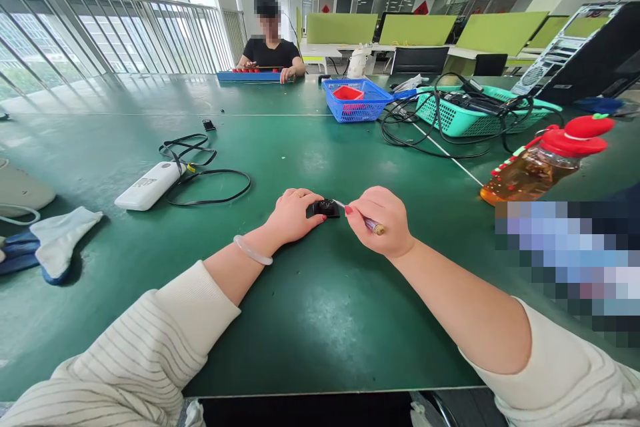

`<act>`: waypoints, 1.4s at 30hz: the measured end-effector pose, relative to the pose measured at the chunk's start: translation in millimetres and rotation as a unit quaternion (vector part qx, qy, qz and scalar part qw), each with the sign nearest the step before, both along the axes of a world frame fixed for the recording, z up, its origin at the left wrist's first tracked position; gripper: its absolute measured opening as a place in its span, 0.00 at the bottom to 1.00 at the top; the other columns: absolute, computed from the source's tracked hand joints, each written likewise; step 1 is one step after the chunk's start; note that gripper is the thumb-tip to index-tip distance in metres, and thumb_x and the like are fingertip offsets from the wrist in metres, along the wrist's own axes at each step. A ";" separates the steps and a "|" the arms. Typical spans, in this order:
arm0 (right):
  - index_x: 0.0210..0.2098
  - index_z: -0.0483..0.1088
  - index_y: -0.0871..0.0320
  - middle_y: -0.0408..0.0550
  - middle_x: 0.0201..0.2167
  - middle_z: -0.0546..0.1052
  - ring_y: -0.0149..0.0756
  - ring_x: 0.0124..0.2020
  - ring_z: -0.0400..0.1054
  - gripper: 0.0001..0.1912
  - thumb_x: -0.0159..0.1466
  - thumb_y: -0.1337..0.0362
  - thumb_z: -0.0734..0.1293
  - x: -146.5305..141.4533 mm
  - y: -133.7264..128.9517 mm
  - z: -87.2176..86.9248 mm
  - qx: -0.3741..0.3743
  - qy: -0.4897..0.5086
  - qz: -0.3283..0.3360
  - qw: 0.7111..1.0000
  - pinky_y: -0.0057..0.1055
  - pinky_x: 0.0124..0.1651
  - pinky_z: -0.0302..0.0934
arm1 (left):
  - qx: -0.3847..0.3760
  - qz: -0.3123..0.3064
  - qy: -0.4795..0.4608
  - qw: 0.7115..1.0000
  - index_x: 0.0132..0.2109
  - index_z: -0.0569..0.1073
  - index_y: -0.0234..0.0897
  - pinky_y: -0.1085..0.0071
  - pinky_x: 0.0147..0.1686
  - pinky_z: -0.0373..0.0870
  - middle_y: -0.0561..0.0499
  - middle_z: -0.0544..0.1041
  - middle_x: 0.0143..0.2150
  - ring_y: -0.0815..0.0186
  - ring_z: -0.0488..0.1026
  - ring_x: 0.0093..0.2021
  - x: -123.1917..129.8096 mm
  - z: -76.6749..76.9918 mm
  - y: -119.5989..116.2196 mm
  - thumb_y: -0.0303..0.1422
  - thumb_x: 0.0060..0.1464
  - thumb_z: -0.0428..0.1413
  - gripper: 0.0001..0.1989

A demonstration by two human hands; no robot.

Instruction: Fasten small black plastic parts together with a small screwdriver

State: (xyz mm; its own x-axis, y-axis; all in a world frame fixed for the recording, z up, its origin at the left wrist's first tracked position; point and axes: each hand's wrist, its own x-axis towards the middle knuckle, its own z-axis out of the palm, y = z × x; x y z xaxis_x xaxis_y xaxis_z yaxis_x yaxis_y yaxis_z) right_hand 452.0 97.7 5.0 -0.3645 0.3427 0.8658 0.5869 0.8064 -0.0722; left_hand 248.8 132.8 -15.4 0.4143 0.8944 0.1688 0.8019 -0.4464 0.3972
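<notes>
My left hand point(294, 215), with a pale bangle at the wrist, is closed on a small black part point(328, 207) that rests on the green tabletop. Thumb and fingers grip the part's left end. My right hand point(383, 221) pinches a slim pen-like tool point(373, 225), whose brownish-gold rear end sticks out below the fingers. The tool's thin tip points left and reaches the right side of the black part. Its exact kind is too small to make out, as are the details of the part.
A white power bank point(145, 187) with a black cable lies left, near a blue-and-white glove point(67, 240). Beyond are a blue basket point(357, 107), a teal basket point(460, 121) with cables, and a red-lidded bottle point(537, 170). Across the table sits a person point(273, 53).
</notes>
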 end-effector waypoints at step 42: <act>0.24 0.65 0.55 0.41 0.18 0.70 0.32 0.22 0.61 0.13 0.66 0.68 0.61 -1.5 0.5 0.2 -0.003 0.033 0.030 0.999 0.32 0.32 0.60 | 0.003 0.003 0.012 1.000 0.54 0.73 0.46 0.53 0.62 0.60 0.50 0.74 0.57 0.52 0.64 0.60 0.8 1.0 -0.3 0.42 0.56 0.57 0.19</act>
State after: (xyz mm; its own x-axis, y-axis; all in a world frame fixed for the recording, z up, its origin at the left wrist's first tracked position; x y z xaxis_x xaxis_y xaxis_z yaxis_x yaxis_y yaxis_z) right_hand 450.5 98.2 5.2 -0.3271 0.3278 0.8863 0.5309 0.8397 -0.1147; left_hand 249.6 132.6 -14.4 0.4132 0.8958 0.1637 0.8139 -0.4439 0.3749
